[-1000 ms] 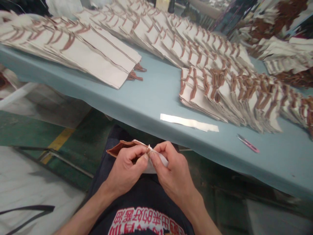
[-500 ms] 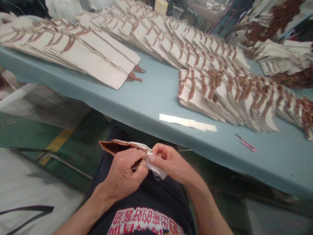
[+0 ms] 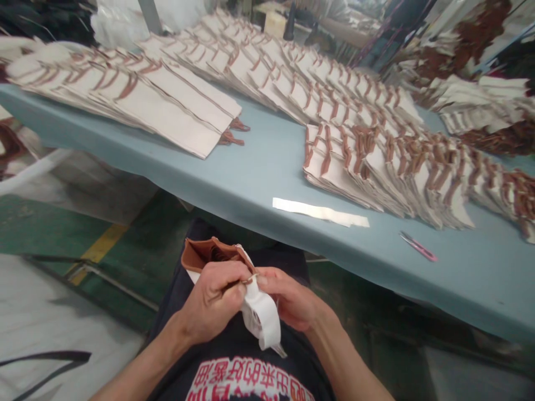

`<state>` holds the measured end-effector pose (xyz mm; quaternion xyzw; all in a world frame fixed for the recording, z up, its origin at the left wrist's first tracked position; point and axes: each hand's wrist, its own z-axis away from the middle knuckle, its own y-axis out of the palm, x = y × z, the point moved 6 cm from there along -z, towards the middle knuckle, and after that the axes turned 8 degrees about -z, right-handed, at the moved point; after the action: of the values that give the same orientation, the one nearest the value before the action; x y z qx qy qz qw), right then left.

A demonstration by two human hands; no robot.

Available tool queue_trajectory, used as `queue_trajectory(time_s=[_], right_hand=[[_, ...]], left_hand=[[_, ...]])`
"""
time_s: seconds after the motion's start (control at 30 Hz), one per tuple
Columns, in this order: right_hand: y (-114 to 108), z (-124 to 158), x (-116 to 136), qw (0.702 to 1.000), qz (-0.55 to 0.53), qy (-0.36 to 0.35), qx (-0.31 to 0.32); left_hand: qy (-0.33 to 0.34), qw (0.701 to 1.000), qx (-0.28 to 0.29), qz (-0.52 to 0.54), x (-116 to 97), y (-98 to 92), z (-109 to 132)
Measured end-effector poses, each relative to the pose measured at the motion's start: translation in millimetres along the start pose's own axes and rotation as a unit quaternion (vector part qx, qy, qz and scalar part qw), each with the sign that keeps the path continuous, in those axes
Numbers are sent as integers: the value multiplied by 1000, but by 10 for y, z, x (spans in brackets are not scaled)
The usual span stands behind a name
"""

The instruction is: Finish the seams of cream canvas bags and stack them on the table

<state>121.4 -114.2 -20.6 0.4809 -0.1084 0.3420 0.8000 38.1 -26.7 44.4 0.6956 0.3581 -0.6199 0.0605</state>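
Observation:
Over my lap, a white and brown cloth bag (image 3: 196, 255) is held with its brown-lined mouth facing up. My left hand (image 3: 219, 295) is closed on the bag's brown edge. My right hand (image 3: 288, 295) pinches the same edge at its right corner, and the fingertips of both hands nearly meet there. From between the hands a white strip (image 3: 267, 317) hangs in a curl. My fingers partly hide the edge and the top of the strip.
A blue-covered table (image 3: 251, 178) bears stacks of white cloth pieces with brown trim (image 3: 175, 106) and folded bundles (image 3: 334, 156). Near its front edge lie a flat white strip (image 3: 320, 211) and pink-handled snips (image 3: 419, 247).
The bag's mouth has opened wider and moved slightly right. The white strip now hangs down in a curl below the fingers. My right hand has turned and shifted a little lower.

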Motion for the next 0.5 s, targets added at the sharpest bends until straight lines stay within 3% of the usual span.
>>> queue_trajectory(time_s=[0.17, 0.33, 0.5], right_hand=[[-39, 290, 116, 982, 93, -124, -113], [23, 450, 125, 961, 186, -155, -136], [68, 610, 56, 900, 337, -150, -232]], left_hand=[[-90, 995, 47, 11, 74, 32, -25], [-101, 993, 61, 12, 68, 30, -45], [-108, 994, 33, -11, 62, -71, -83]])
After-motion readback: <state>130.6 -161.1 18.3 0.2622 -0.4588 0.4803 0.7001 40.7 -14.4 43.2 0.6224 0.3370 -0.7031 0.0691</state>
